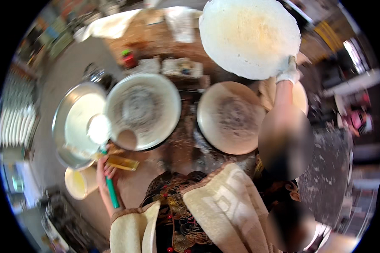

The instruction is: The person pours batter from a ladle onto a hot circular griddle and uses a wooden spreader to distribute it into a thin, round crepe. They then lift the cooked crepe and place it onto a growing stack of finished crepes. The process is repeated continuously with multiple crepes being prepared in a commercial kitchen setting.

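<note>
My left hand [107,169] is closed round the green handle of a ladle [113,192]. The ladle's round white head is over the metal basin [60,147], which holds pale batter. A flat yellowish-brown tool [123,163] sticks out by the same hand; whether my fingers hold it too is unclear. My right hand [288,72], in a white glove, grips the near edge of a large, thin round flatbread [250,36], pale with a browned middle. It is held up at the far right. Two round griddles lie below: one at left [135,103], one at right [232,116], both darkly marked.
A pale bucket [80,183] with yellow contents stands below the basin. Beyond the griddles are a red jar with a green lid [129,59] and a brown work surface [133,38] with white cloths. At right is a worn dark tabletop [327,168]. Blurred patches cover part of the right side.
</note>
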Action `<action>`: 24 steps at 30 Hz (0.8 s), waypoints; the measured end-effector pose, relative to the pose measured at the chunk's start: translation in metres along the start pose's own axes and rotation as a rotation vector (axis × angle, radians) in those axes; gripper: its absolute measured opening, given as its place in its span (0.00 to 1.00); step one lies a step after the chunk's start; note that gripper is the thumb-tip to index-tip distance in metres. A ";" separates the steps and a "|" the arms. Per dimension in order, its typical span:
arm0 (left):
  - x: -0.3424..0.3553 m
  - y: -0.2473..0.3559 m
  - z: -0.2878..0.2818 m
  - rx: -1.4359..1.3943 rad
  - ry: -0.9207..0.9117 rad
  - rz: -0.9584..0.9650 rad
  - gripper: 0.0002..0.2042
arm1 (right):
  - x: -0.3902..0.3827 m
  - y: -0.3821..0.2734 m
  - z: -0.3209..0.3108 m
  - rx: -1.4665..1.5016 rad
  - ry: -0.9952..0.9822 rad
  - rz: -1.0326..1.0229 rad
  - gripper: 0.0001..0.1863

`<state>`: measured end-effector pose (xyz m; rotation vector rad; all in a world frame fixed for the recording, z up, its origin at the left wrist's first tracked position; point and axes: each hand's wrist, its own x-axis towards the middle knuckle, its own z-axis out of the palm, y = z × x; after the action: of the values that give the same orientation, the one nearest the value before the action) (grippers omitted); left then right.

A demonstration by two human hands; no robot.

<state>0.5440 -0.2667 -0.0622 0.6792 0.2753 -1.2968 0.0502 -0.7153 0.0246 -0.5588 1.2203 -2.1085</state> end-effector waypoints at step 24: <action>0.051 -0.170 0.107 0.105 -0.054 -0.205 0.22 | 0.230 0.097 -0.409 -0.581 0.416 0.282 0.14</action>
<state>0.3776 -0.3903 -0.0589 0.7176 0.2389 -1.5318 -0.3416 -0.6641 -0.2459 -0.1640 2.0423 -1.6634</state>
